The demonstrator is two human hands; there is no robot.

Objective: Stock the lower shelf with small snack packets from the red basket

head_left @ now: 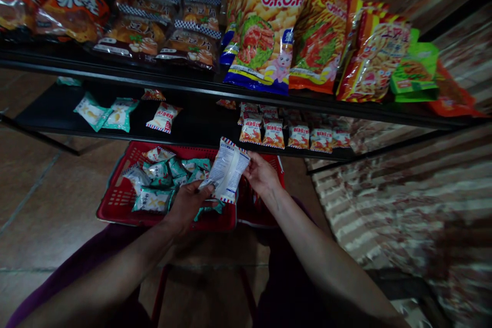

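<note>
Between my two hands is a small white snack bag [229, 169], its printed back with the centre seam facing me. My left hand [188, 204] pinches its lower left side, and my right hand [262, 171] grips its upper right edge. The bag is held tilted above a red plastic basket [115, 204]. Several teal-and-white snack bags [152, 200] lie in that basket, along with a few white striped ones near its back left. A second red basket [258, 218] stands to the right, partly hidden by my right forearm.
On the black lower shelf [207, 123] are two teal bags [120, 114], a red-and-white bag [163, 117] and rows of similar bags [273, 132] at right. Larger snack bags [265, 31] fill the upper shelf [184, 76]. A corrugated surface [384, 225] is at right.
</note>
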